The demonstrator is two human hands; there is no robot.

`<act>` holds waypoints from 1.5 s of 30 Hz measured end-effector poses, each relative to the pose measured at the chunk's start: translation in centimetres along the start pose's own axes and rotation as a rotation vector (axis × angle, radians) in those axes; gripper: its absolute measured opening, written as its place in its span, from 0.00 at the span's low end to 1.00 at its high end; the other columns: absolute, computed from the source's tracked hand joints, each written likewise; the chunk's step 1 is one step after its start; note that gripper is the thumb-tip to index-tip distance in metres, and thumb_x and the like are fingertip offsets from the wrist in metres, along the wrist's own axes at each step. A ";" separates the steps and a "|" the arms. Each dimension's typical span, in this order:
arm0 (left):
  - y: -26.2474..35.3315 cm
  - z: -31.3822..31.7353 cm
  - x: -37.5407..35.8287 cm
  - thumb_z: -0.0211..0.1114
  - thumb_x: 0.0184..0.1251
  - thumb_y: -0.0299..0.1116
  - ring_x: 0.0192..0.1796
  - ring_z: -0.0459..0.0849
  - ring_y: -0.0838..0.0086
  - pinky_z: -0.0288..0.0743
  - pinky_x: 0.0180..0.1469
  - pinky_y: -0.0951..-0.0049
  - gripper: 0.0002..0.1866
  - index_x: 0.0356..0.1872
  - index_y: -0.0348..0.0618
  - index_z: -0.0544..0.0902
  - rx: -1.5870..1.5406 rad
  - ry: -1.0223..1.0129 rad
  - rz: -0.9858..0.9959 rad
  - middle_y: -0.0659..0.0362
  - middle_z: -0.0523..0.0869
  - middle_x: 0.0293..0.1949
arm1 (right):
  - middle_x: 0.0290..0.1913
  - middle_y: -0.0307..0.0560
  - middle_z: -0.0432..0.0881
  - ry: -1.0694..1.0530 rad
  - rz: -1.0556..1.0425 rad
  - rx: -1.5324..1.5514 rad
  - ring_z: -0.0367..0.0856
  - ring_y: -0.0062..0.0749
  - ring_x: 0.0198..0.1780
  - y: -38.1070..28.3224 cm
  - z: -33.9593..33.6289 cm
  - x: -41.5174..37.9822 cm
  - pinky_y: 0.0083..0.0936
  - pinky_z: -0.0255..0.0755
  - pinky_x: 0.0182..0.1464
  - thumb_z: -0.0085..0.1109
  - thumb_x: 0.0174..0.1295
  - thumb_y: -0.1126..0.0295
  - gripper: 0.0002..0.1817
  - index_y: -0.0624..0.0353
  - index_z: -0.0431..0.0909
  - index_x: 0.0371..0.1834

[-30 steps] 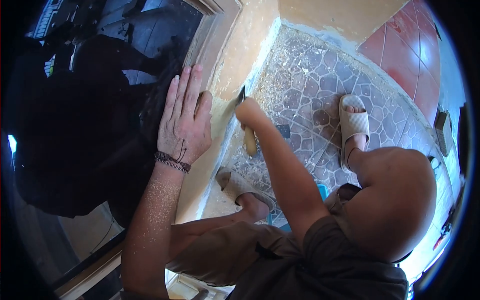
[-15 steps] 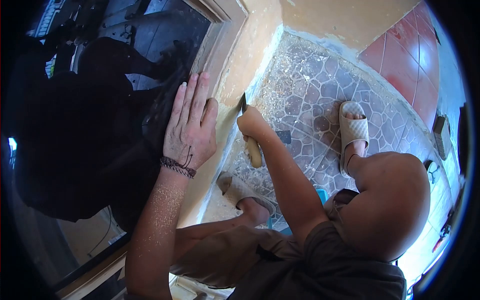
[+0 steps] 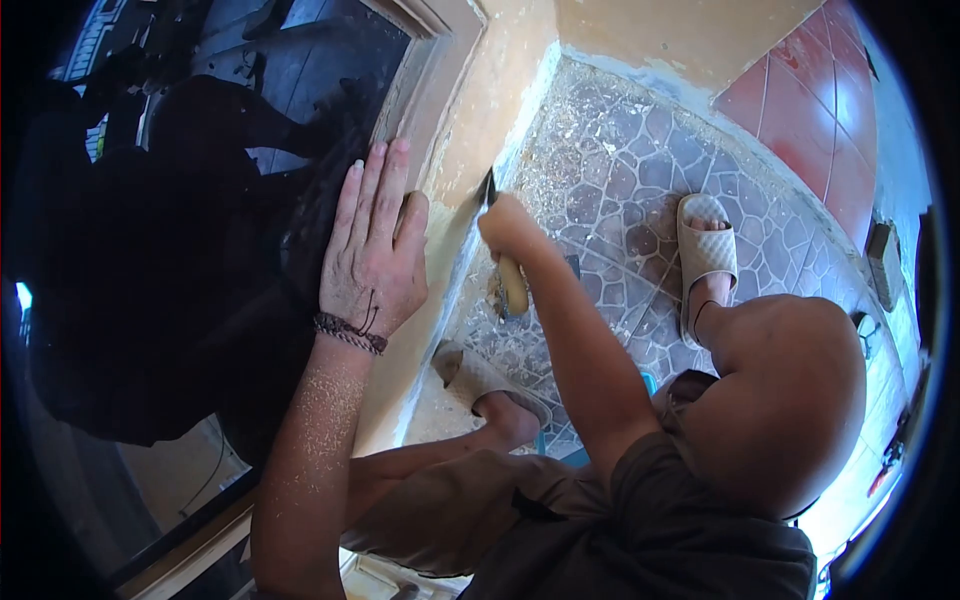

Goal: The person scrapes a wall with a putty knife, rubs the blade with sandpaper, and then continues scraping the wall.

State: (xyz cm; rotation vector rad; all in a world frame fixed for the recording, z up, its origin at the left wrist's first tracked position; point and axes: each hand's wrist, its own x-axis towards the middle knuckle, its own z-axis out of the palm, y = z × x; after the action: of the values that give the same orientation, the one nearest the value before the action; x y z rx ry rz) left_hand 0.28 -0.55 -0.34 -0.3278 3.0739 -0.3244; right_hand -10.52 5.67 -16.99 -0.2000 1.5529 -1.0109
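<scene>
Black blade (image 3: 488, 189): gripping it in curled right hand (image 3: 508, 226), at foot of ochre wall (image 3: 522, 50), beside stone-patterned floor (image 3: 640, 125); holding left hand (image 3: 374, 262) flat, slightly spread, at edge of dark glass (image 3: 150, 290).

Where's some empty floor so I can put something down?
The stone-patterned floor looks free between the right slipper and the red tiles. A smaller patch lies between that slipper and the dark flat thing. It's crowded beside the wall: the right hand, wooden-handled tool, left slipper and pale crumbs are there.
</scene>
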 end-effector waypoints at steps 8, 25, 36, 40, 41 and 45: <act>0.4 -0.4 0.2 0.66 0.49 0.26 0.75 0.56 0.50 0.50 0.75 0.51 0.23 0.50 0.35 0.76 -0.001 -0.002 -0.013 0.41 0.59 0.72 | 0.22 0.60 0.77 -0.010 0.002 -0.013 0.77 0.42 0.16 0.6 0.5 0.2 0.38 0.69 0.15 0.43 0.59 0.78 0.14 0.76 0.74 0.43; 0.3 -0.3 0.3 0.65 0.51 0.28 0.75 0.56 0.49 0.50 0.75 0.51 0.22 0.50 0.34 0.76 0.038 0.012 0.002 0.41 0.59 0.72 | 0.21 0.56 0.76 0.063 0.042 0.059 0.76 0.42 0.16 2.9 0.4 4.0 0.37 0.71 0.17 0.45 0.57 0.79 0.10 0.76 0.76 0.31; 0.3 0.0 0.0 0.63 0.53 0.30 0.75 0.55 0.51 0.47 0.76 0.52 0.21 0.50 0.35 0.76 0.080 -0.017 -0.003 0.41 0.58 0.72 | 0.45 0.63 0.75 -0.124 0.533 0.545 0.78 0.44 0.25 8.9 4.3 -4.0 0.41 0.81 0.26 0.47 0.60 0.72 0.24 0.70 0.62 0.60; 0.6 0.2 0.1 0.63 0.54 0.31 0.76 0.53 0.53 0.43 0.76 0.48 0.22 0.52 0.37 0.76 0.116 -0.040 -0.002 0.45 0.58 0.73 | 0.46 0.63 0.76 -0.019 0.329 0.345 0.81 0.46 0.29 6.4 4.6 -5.0 0.44 0.82 0.27 0.46 0.58 0.75 0.28 0.60 0.61 0.65; 0.7 0.2 0.1 0.63 0.54 0.31 0.76 0.53 0.54 0.42 0.76 0.45 0.23 0.53 0.38 0.76 0.128 -0.051 -0.004 0.47 0.59 0.73 | 0.47 0.63 0.77 -0.038 0.263 0.400 0.81 0.47 0.30 5.1 3.8 -6.0 0.44 0.82 0.27 0.46 0.58 0.75 0.29 0.60 0.60 0.67; 0.8 -0.1 0.1 0.63 0.56 0.33 0.77 0.51 0.58 0.36 0.74 0.34 0.22 0.55 0.42 0.78 0.289 -0.185 0.187 0.58 0.63 0.72 | 0.42 0.61 0.78 0.004 0.180 0.236 0.81 0.46 0.27 2.9 3.2 -7.2 0.38 0.78 0.19 0.41 0.57 0.79 0.29 0.61 0.59 0.67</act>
State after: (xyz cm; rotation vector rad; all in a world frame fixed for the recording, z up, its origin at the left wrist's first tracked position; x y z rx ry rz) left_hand -0.02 0.18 -0.44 -0.0548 2.7949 -0.6769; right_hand -4.61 10.42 -13.47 0.1044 1.4142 -1.0414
